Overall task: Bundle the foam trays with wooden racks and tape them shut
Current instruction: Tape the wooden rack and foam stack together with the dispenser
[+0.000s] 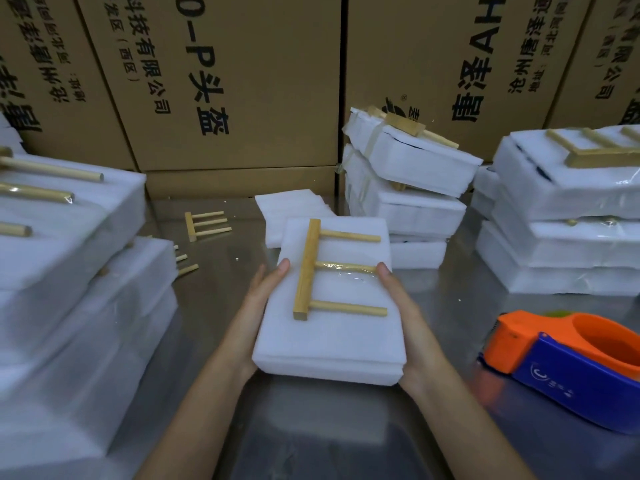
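Centrally in the frame, a stack of white foam trays (329,327) is held above a steel table (446,299), with a wooden rack (313,270) lying flat on its top face. The rack consists of one long bar running up the frame and three dowels pointing toward the right; a strip of clear tape (349,273) crosses the middle dowel and reaches the stack's right edge. The left hand (258,313) clasps the left side of the stack, fingers curled round the edge, one fingertip visible on the top face. The right hand (403,315) clasps the right side likewise, its thumb resting near the end of the middle dowel. At lower right, an orange and blue tape dispenser (568,362) sits on the table, apart from both hands. At left of the frame, tall stacks of foam bundles (69,258) carry racks on top. At upper right, taped bundles (408,188) are piled unevenly, and further right a second pile (561,216) stands at the frame's edge. A loose spare rack (204,225) lies on the table left of centre, well apart from the held stack, with a few loose dowels (185,265) near the left stacks. Loose foam sheets (294,216) lie just behind the held stack. Printed cardboard cartons (242,81) form a wall across the top of the frame.
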{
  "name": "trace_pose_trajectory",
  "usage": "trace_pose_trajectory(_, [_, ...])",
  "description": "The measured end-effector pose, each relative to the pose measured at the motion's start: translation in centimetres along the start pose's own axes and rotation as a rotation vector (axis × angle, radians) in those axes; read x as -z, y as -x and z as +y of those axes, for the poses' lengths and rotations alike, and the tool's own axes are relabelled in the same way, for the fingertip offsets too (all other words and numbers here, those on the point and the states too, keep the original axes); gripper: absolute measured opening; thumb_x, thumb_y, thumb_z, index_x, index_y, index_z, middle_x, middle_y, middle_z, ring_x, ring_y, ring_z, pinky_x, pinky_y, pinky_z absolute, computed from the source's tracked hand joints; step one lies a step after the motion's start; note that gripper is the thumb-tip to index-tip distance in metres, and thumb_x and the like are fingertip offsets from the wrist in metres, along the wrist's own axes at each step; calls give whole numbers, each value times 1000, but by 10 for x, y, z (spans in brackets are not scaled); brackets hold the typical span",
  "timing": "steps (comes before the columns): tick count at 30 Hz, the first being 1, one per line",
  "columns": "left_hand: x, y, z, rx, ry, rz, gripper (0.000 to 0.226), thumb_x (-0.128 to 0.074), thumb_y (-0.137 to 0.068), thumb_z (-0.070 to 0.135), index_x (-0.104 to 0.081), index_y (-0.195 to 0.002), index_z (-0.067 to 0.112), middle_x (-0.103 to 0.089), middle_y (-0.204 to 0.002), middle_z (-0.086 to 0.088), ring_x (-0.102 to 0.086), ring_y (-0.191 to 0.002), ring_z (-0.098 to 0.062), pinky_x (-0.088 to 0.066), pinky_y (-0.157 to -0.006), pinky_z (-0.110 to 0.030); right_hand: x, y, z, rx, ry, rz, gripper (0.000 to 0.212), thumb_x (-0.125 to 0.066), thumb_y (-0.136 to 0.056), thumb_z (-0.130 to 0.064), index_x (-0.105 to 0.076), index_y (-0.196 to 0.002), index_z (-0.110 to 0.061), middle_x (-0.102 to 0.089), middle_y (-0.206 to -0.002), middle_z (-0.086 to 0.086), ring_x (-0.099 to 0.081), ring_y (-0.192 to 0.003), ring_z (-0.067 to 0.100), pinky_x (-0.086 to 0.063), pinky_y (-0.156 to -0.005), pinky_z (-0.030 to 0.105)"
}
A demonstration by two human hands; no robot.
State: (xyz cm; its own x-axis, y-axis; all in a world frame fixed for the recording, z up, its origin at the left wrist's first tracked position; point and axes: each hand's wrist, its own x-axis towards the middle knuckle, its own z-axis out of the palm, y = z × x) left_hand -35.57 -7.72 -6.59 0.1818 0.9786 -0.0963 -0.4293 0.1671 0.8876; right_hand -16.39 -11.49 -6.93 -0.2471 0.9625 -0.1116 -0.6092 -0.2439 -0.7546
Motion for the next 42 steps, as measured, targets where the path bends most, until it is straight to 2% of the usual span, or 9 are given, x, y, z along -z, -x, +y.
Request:
trace_pose_trajectory(3, [4,9,-6,148,1,-48,41,-67,-85,49,-75,-112,19,-71,-116,-14,-70,-102,-32,-59,-74,-41,1,0,1,0,3,24,42,-72,-84,-50,-74,-116,-23,-68,-125,13,-66,-113,32,-59,-84,45])
trace_pose_trajectory(5, [3,8,-7,141,-10,-15,41,-69,-83,48,-76,-111,18,-71,-116,-15,-70,-102,-33,-59,-76,-42,3,0,0,-16,16,5,41,-70,-86,-50,-73,-117,-23,-68,-126,12,-65,-115,31,-58,-85,44])
trace_pose_trajectory(10, [3,9,-6,119,-50,46,54,-76,-76,50,-72,-116,14,-70,-118,-17,-67,-107,-38,-48,-99,-57,8,-1,-1,-6,94,64,49,-75,-81,-53,-72,-121,-24,-67,-127,10,-65,-116,30,-54,-95,46])
trace_pose_trajectory(17, [-1,9,-8,50,-63,114,52,-78,-73,52,-74,-112,17,-72,-111,-14,-70,-102,-36,-50,-96,-58,11,-2,-2,8,194,158,53,-81,-72,-56,-75,-114,-24,-72,-117,8,-70,-108,28,-53,-96,45])
trace_pose_trajectory(23, [-3,8,-5,-5,-42,180,43,-74,-77,48,-77,-106,17,-74,-108,-12,-71,-98,-35,-53,-92,-55,13,-2,-3,22,293,142,43,-74,-83,-43,-72,-119,-21,-72,-120,6,-68,-111,22,-48,-103,41])
trace_pose_trajectory(28, [0,8,-2,64,-30,98,34,-68,-83,47,-78,-102,21,-74,-109,-13,-72,-96,-35,-60,-72,-45,12,-1,-3,47,344,175,42,-76,-81,-41,-73,-116,-19,-73,-116,6,-69,-108,22,-50,-100,40])
trace_pose_trajectory(33, [1,10,2,126,-137,115,45,-60,-88,54,-75,-112,18,-74,-109,-11,-72,-98,-30,-55,-89,-45,13,-4,0,71,398,271,52,-82,-66,-51,-76,-108,-21,-76,-104,4,-74,-96,22,-54,-89,38])
trace_pose_trajectory(38, [12,11,17,227,-215,162,43,-58,-92,49,-74,-108,13,-75,-103,-14,-74,-89,-30,-58,-67,-35,8,-7,7,33,549,258,23,-70,-76,-60,-78,-83,-40,-78,-87,-2,-75,-79,13,-55,-62,22])
trace_pose_trajectory(42, [24,15,39,248,-295,276,31,-53,-96,28,-72,-98,3,-76,-86,-16,-74,-67,-29,-54,-60,-32,2,-11,23,67,840,271,73,-53,-72,-78,-70,-94,-11,-75,-89,7,-73,-82,20,-55,-76,33])
